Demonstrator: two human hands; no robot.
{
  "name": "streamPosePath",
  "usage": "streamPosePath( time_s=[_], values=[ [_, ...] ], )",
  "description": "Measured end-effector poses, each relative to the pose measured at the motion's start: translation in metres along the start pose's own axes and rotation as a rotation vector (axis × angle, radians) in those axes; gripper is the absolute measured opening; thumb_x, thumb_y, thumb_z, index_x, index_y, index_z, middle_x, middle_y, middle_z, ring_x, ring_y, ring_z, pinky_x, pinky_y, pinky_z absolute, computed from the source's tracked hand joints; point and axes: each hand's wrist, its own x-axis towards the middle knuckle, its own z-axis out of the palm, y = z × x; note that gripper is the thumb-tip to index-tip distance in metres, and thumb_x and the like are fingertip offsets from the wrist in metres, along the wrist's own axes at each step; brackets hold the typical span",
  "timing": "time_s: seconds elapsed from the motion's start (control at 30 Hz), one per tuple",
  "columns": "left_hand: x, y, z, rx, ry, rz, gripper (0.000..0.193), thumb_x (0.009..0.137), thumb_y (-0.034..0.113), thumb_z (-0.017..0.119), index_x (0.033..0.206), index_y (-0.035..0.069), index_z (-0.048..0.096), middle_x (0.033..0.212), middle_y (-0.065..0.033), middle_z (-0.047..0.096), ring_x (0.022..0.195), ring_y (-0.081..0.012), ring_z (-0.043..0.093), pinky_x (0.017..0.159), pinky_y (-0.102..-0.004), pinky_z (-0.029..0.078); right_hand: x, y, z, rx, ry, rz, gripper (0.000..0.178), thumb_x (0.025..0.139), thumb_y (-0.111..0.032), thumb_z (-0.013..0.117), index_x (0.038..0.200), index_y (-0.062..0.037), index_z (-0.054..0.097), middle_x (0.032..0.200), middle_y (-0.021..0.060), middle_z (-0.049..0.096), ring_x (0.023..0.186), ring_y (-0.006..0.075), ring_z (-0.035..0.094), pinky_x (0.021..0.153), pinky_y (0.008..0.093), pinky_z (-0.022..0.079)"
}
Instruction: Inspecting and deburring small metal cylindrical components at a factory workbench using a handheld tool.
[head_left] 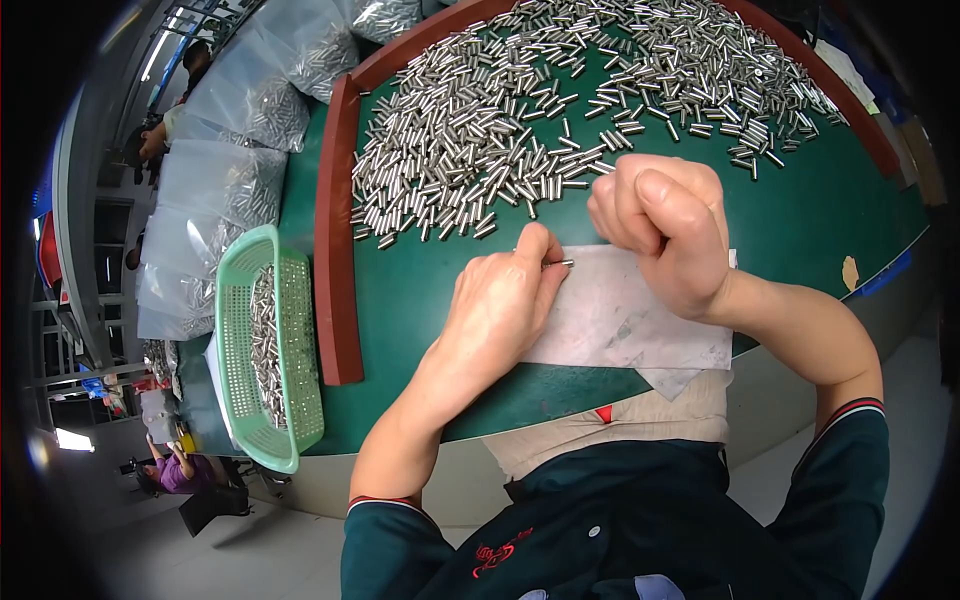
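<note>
My left hand [500, 300] rests at the left edge of a smudged whitish sheet [630, 320], its fingers closed. Between thumb and fingers it grips a small metal pin [568, 263], whose shiny end pokes out toward the right. Above the sheet's right part, my right hand [665, 230] is raised in a curled fist with the thumb folded over the fingers. Whatever the fist may hold is hidden. Beyond both hands, a big heap of loose, shiny cylindrical metal pins [470, 130] spreads over the green table [440, 300].
A dark red wooden rail [338, 240] borders the pins on the left and continues along the far side. Left of it stands a pale green plastic basket [305, 350] with pins inside. Clear bags [210, 185] of pins line the far left. Other people are in the background.
</note>
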Motion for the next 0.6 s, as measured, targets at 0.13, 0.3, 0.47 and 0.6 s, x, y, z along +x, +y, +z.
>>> streamPosePath(
  time_s=[0.13,0.3,0.47,0.6],
  values=[
    [-0.001,-0.003,0.004,0.006,0.056,0.034,0.014,0.078,0.007,0.056,0.083,0.000,0.044,0.062,-0.0164,0.056,0.058,-0.0345,0.055,0.052,-0.0403,0.043,-0.003,0.001,0.006,0.185,0.039,0.236,0.036,0.084,-0.023,0.033,0.051,-0.0089,0.028,0.044,-0.0008,0.027,0.041,0.0083,0.019,0.042,0.0247,0.019],
    [-0.001,-0.003,0.006,0.038,0.076,0.079,0.015,0.077,0.007,0.057,0.080,0.000,0.044,0.057,-0.0160,0.054,0.053,-0.0346,0.054,0.048,-0.0418,0.042,-0.002,0.005,0.003,0.302,0.088,0.346,0.036,0.085,-0.025,0.032,0.052,-0.0103,0.028,0.043,-0.0017,0.026,0.040,0.0081,0.019,0.042,0.0247,0.019],
    [-0.001,-0.004,0.007,0.032,0.094,0.091,0.015,0.076,0.007,0.057,0.079,0.001,0.044,0.056,-0.0155,0.054,0.052,-0.0338,0.054,0.046,-0.0412,0.041,-0.002,0.010,0.003,0.344,0.084,0.345,0.036,0.086,-0.026,0.031,0.053,-0.0110,0.029,0.043,-0.0020,0.025,0.040,0.0081,0.018,0.042,0.0248,0.018],
    [-0.001,-0.003,0.006,0.039,0.089,0.078,0.015,0.076,0.007,0.058,0.078,0.001,0.044,0.056,-0.0153,0.054,0.052,-0.0337,0.054,0.046,-0.0412,0.041,-0.001,0.011,0.003,0.339,0.084,0.358,0.036,0.086,-0.027,0.031,0.053,-0.0113,0.029,0.043,-0.0023,0.025,0.040,0.0082,0.018,0.042,0.0247,0.019]
  ],
)
